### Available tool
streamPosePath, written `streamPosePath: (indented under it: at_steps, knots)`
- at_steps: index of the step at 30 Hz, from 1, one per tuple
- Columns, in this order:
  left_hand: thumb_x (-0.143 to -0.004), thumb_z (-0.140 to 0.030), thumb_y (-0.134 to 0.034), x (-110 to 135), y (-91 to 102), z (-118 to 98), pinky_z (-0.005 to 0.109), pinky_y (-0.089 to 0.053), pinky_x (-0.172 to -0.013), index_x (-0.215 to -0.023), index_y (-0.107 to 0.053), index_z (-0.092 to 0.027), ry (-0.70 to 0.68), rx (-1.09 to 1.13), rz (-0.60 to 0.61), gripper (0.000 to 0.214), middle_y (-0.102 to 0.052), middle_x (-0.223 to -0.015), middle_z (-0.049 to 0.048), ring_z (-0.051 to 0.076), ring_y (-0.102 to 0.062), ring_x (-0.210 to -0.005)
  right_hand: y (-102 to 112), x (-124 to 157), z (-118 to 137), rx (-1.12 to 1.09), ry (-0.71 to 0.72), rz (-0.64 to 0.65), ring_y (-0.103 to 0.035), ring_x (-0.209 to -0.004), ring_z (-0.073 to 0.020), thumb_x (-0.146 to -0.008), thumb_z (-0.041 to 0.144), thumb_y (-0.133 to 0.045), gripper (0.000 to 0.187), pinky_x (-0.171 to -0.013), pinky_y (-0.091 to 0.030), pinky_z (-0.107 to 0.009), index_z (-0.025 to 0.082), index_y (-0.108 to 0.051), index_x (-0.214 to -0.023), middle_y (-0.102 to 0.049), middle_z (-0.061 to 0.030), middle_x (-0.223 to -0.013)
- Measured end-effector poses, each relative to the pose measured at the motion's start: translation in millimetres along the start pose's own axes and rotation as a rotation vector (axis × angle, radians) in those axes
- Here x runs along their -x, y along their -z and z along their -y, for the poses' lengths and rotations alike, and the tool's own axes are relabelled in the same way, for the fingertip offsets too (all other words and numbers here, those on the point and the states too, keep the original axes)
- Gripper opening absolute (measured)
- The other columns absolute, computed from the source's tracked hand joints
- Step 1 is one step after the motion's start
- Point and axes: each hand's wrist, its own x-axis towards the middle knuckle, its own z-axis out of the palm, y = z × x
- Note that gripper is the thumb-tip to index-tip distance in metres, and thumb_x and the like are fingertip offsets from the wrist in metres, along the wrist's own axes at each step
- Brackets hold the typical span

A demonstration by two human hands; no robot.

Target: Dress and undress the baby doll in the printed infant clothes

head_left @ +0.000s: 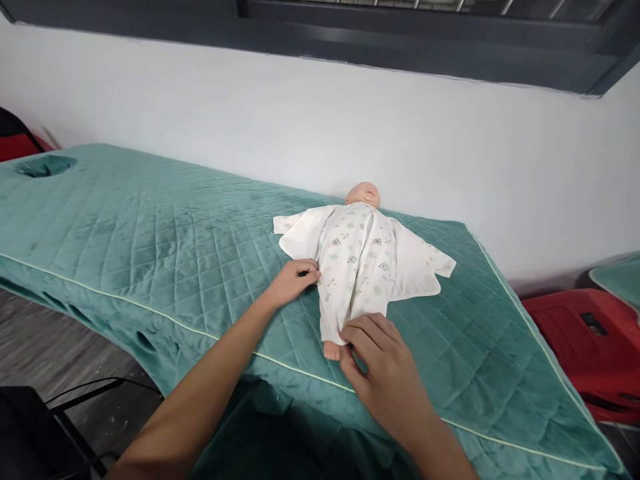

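a baby doll is laid out on the green quilted bed cover, its head placed near the white wall and its feet end turned toward the wearer of the camera. the doll is covered from just below the head to the ankles by printed white trousers, while a white sleeved top is spread out flat on both sides of it. one bare foot is left showing below the cuff; the other is hidden by the right hand. that hand is held at the doll's lower legs, its fingertips set against the cuff; whether the fabric is pinched cannot be told. the left hand is rested beside the doll's hip, thumb and forefinger brought close together at the trouser edge; whether cloth is gripped there cannot be told either. well to the left of the doll, a face hole is seen in the cover. beyond the doll, the wall is topped by a dark window frame; well to its right, a red chair is seen.
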Motion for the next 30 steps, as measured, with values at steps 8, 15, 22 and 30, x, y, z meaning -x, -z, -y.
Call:
streamPosePath:
  at_steps: [8, 15, 22, 30]
  knots:
    - [-0.09, -0.038, -0.054, 1, -0.6, 3, 0.028, -0.041, -0.071, -0.065, -0.059, -0.017, 0.067, 0.022, -0.065, 0.033, -0.059, -0.066, -0.0008, 0.014, -0.053, -0.069, -10, 11, -9, -0.045, -0.029, 0.011, -0.057, -0.094, -0.0217, -0.096, 0.01, -0.055, 0.013, -0.083, -0.047, -0.039, 0.022, -0.059, -0.099, -0.066, -0.0049, -0.1]
    - [-0.089, -0.047, -0.062, 0, -3.3, 0, 0.026, -0.039, -0.071, -0.076, -0.064, -0.016, 0.066, -0.024, -0.007, 0.033, -0.063, -0.075, -0.001, 0.014, -0.053, -0.073, -10, 16, -7, -0.05, -0.023, -0.003, -0.058, -0.098, -0.0222, -0.098, 0.009, -0.052, 0.018, -0.085, -0.048, -0.039, 0.022, -0.061, -0.107, -0.066, -0.0059, -0.106]
    - [-0.083, -0.042, -0.07, 1, 1.0, -1, 0.027, -0.041, -0.074, -0.078, -0.067, -0.016, 0.126, 0.083, 0.029, 0.028, -0.062, -0.077, 0.0, 0.015, -0.053, -0.076, -21, 20, -12, 0.174, -0.112, -0.102, -0.059, -0.099, -0.0262, -0.095, 0.012, -0.058, 0.025, -0.08, -0.046, -0.04, 0.021, -0.058, -0.118, -0.067, -0.008, -0.112]
    - [-0.081, -0.042, -0.075, 4, 8.1, 3, 0.028, -0.039, -0.077, -0.076, -0.067, -0.015, 0.137, 0.259, 0.096, 0.029, -0.06, -0.077, -0.0002, 0.015, -0.052, -0.078, -28, 17, -9, 0.149, -0.127, -0.165, -0.058, -0.088, -0.0223, -0.092, 0.006, -0.057, 0.02, -0.075, -0.042, -0.036, 0.022, -0.059, -0.104, -0.068, -0.0046, -0.1]
